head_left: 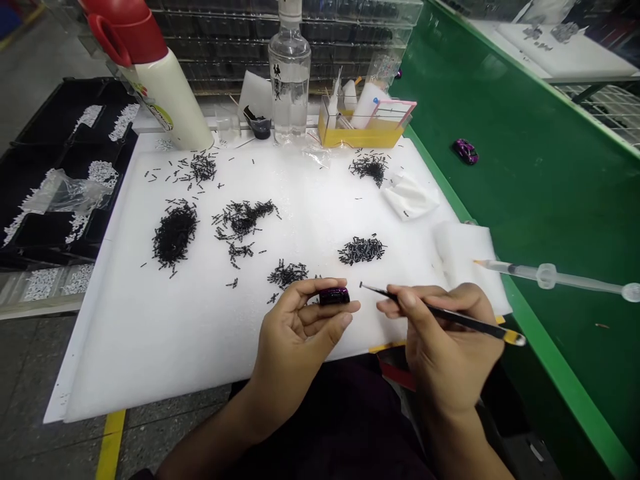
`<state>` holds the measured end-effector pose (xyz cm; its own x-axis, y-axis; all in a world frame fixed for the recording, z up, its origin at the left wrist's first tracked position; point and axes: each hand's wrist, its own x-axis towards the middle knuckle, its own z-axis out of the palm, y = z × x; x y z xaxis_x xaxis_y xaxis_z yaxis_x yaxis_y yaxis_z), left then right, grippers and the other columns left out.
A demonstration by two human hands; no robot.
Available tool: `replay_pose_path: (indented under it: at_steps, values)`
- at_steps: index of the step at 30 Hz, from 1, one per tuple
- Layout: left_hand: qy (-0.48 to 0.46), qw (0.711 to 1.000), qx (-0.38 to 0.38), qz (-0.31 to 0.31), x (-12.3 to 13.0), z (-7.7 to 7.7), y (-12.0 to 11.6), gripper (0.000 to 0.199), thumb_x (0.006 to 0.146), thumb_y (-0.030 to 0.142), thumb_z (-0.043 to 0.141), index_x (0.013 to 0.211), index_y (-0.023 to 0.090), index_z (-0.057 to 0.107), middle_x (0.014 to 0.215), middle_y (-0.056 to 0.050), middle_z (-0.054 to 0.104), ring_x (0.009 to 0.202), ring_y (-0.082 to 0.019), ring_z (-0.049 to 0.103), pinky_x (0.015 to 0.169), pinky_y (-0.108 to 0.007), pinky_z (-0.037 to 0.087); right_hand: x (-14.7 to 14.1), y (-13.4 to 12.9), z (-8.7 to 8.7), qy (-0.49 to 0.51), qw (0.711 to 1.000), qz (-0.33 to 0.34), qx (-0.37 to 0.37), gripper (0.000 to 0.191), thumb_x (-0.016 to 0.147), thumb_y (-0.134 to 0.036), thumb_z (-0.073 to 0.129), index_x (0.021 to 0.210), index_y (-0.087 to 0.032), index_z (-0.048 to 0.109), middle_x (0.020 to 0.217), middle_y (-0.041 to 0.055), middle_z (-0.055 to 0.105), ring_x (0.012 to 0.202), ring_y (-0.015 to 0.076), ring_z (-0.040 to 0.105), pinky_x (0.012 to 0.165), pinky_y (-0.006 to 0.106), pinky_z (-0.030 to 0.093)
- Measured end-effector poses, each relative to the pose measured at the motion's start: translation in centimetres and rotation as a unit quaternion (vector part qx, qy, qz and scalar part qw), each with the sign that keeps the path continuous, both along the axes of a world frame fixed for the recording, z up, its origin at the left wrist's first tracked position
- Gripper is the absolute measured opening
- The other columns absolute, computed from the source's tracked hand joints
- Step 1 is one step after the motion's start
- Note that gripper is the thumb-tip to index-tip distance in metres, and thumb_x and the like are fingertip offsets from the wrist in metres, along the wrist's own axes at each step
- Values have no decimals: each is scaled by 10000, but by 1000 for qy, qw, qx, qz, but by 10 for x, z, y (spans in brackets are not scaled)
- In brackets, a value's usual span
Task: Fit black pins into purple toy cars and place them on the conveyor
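Observation:
My left hand [295, 340] pinches a small dark purple toy car body [334, 296] between fingers and thumb above the front of the white foam sheet [190, 347]. Just to its right, my right hand [445, 340] grips a thin black tool [460, 319] with a yellow band near its rear end. The tool points left towards the car body, and a tiny dark piece [361, 285] shows at its tip, apart from the car body. Beyond the hands lie piles of small black parts, one [362, 250] close by and a dense one [175, 233] further left.
A red-capped cream bottle [175, 100], a clear bottle [290, 87] and a yellow-based organizer [363, 137] stand at the back. A syringe [545, 275] and another purple car body [466, 151] are on the right. Black trays [45, 230] with white parts stand left.

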<state>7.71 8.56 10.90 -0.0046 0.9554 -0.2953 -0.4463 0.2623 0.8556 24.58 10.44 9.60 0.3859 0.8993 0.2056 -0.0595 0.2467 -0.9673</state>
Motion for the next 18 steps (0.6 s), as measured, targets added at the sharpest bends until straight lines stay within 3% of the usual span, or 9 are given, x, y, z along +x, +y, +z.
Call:
replay_pose_path:
  at_steps: [5,9,13,18]
  values:
    - [-11,999,19,33,8,3,0,348,814,86,977,1067,260,813,1201,25,861,983,-167,872,892,-185,706,1,-19,12,60,996,73,6,269,909,-116,878,868,-215,632,843,-10,846,612,181,817,601,230,713]
    - [7,998,41,43,10,5,-2,302,839,56,940,1031,253,816,1170,30,867,929,-151,875,875,-176,708,3,-27,7,45,995,87,10,245,934,-85,842,901,-221,641,902,-8,856,639,171,823,632,245,730]
    - [25,998,41,49,8,7,-1,281,860,39,909,1025,244,811,1157,26,871,914,-142,874,872,-163,702,15,-40,2,-83,989,74,96,355,866,-4,861,1057,-270,724,1062,3,867,847,210,864,742,285,757]
    - [17,999,35,36,6,8,-3,245,880,83,913,1036,244,814,1177,18,868,942,-151,873,885,-172,702,34,-50,17,-296,932,168,127,359,930,-116,848,1193,-357,812,1140,15,862,947,259,865,762,295,756]
